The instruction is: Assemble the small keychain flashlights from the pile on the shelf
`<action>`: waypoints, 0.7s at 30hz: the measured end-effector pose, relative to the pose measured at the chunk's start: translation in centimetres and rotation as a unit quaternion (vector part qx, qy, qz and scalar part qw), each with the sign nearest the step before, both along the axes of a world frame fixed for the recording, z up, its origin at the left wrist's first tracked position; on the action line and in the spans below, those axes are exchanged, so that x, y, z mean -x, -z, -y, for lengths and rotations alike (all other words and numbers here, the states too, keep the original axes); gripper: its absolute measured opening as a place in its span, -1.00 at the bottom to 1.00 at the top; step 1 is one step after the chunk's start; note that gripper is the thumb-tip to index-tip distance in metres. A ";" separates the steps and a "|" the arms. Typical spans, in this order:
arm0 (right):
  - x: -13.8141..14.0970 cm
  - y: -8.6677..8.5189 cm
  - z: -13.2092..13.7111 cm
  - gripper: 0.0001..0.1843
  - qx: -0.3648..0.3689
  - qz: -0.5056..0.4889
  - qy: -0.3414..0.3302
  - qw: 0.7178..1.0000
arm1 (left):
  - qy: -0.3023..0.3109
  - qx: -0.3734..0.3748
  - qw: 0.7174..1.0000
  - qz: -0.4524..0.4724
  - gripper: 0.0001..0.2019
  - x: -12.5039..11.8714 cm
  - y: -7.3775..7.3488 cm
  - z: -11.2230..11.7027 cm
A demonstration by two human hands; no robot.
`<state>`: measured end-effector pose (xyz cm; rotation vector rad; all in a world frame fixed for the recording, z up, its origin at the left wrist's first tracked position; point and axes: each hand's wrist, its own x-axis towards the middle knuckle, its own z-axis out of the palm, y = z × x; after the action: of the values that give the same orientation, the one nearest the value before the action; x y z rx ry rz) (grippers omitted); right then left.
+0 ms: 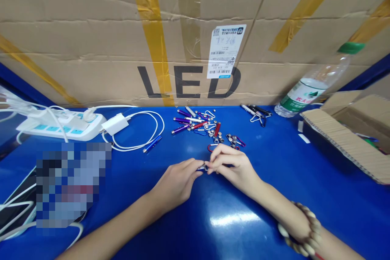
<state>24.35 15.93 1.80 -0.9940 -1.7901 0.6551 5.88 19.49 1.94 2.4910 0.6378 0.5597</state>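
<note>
Our left hand (176, 180) and right hand (233, 166) pinched together on a small flashlight (202, 167) above the blue surface (319, 195), loose flashlight pile (201, 124) just behind, power strip (57, 126) far left, water bottle (313, 85) and cardboard box (344, 130) right.

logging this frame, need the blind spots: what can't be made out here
Head view only:
- Small metal part between left hand and right hand: mostly covered by fingertips, kind unclear.
- Pixelated patch at left: whatever lies there is blurred.
- Shipping label on the cardboard sheet: print too small.
- Open carton at right: inside hidden by its flaps, cut by the edge.
- Loose parts behind the hands: too small to sort.
</note>
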 end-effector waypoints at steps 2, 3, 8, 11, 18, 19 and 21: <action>0.2 -0.2 0.1 -0.84 -0.007 -0.006 0.007 1.000 | 0.000 0.000 1.000 0.023 -0.79 0.0 0.0 0.2; 0.3 -0.3 0.1 -0.84 -0.011 -0.008 0.012 1.000 | -0.001 -0.003 0.999 0.032 -0.79 0.0 0.0 0.2; 0.7 -0.6 0.1 -0.81 0.016 -0.015 0.036 0.999 | -0.008 -0.048 0.997 0.056 -0.79 0.0 0.4 0.3; 0.9 -0.4 -0.1 -0.76 0.056 -0.036 0.046 0.997 | -0.020 -0.096 0.993 0.069 -0.79 0.1 0.7 0.2; 1.1 -0.1 0.0 -0.69 0.127 -0.057 0.081 0.987 | -0.037 -0.133 0.987 0.080 -0.80 0.2 0.9 -0.1; 1.1 -0.1 0.0 -0.69 0.129 -0.059 0.083 0.986 | -0.039 -0.136 0.987 0.078 -0.80 0.2 0.9 -0.1; 1.2 -0.2 0.1 -0.71 0.130 -0.061 0.087 0.986 | -0.041 -0.142 0.986 0.078 -0.80 0.2 0.9 -0.1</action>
<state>23.19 15.88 1.97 -1.2413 -1.5162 0.8349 5.73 19.60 1.01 2.6553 0.6389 0.9239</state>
